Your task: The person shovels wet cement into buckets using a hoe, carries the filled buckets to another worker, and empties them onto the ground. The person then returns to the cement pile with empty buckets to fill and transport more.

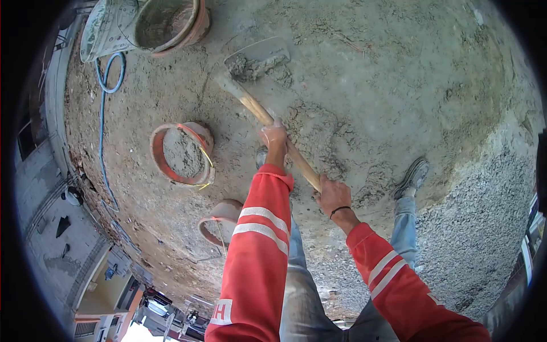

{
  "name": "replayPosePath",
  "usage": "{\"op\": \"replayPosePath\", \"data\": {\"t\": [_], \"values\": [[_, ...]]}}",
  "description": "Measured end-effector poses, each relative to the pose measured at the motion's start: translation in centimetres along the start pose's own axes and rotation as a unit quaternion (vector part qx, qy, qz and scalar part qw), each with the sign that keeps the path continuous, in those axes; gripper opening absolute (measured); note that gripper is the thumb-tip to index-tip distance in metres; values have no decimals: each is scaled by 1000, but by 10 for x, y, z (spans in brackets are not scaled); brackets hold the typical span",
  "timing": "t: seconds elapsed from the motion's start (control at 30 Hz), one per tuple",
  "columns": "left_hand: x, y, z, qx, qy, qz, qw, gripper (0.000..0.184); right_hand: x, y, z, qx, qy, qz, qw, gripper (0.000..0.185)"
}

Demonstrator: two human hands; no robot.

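Note:
Both my hands are closed around the wooden handle of a hoe (259,109), which slants from lower right to upper left. My left hand (274,135) grips partway along the handle. Nearer its butt end, my right hand (333,195) is wrapped round it, with a dark band on the wrist. The hoe's wide blade lies at the far end, with a clump of wet grey mortar (259,68) against it. More wet mortar (319,134) is spread on the ground beneath the handle.
Left of the hoe stands a bucket (154,154) holding mortar; another bucket (204,231) is nearer me. At upper left are a larger bucket (202,25), a pale drum (94,34) and a blue hose (103,131). Gravel (478,245) lies right of my shoe (412,176).

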State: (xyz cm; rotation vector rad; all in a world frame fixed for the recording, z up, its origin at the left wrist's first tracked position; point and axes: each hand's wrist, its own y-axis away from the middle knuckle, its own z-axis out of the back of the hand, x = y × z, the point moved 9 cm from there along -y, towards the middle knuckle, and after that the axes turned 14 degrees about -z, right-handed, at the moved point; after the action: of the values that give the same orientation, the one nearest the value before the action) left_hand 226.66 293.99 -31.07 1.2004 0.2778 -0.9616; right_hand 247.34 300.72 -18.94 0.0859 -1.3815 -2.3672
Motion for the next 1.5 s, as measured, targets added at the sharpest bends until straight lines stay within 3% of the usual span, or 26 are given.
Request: {"op": "replayPosePath", "data": {"t": [0.07,0.13,0.23,0.3,0.4,0.47,0.53,0.6,0.7,0.73,0.77,0.83,1.0,1.17,1.23,1.3,1.37,1.43,1.5], "values": [[42,45,1,-4,-17,17,1000,22,-40,36,-13,29,21,-37,999,47],[84,99,-3,9,31,58,998,25,-83,71,-24,33,39,-36,998,45],[168,174,2,26,-9,106,994,23,-139,132,-42,79,55,-77,992,43],[200,227,1,13,72,164,984,23,-177,163,-53,78,70,-103,989,43],[177,272,-1,8,51,172,984,22,-213,188,-62,51,64,-108,991,41],[170,284,10,-38,43,136,989,21,-214,196,-59,42,58,-103,992,40],[155,272,19,-24,66,123,990,20,-201,186,-56,41,44,-77,995,36],[77,246,45,-52,77,-24,995,22,-159,165,-46,46,15,-25,999,35],[-29,187,85,-57,73,-141,986,27,-71,123,-35,41,-75,67,994,33],[-40,151,98,-64,48,-184,980,31,-33,109,-25,38,-113,102,988,34],[-40,100,118,-94,-73,-294,948,35,3,98,-13,24,-138,115,983,33],[-105,70,129,-99,-97,-231,963,32,61,62,-18,58,-209,155,964,31],[-108,3,138,-74,-278,-95,953,30,117,60,-4,83,-201,96,971,33],[-59,40,110,-62,-369,-169,912,29,59,99,2,90,-212,55,972,37],[-45,78,90,-41,-323,-105,940,29,29,117,11,117,-200,29,972,37],[33,87,68,22,-321,-67,944,31,-11,140,4,115,-155,-4,981,36],[38,149,48,35,-306,-25,951,36,-51,157,2,109,-112,-37,987,36],[36,195,26,83,-333,-38,939,30,-88,180,-8,152,-133,-96,975,36],[98,207,1,113,-373,-54,919,28,-111,191,-11,148,-105,-112,977,36]]}}
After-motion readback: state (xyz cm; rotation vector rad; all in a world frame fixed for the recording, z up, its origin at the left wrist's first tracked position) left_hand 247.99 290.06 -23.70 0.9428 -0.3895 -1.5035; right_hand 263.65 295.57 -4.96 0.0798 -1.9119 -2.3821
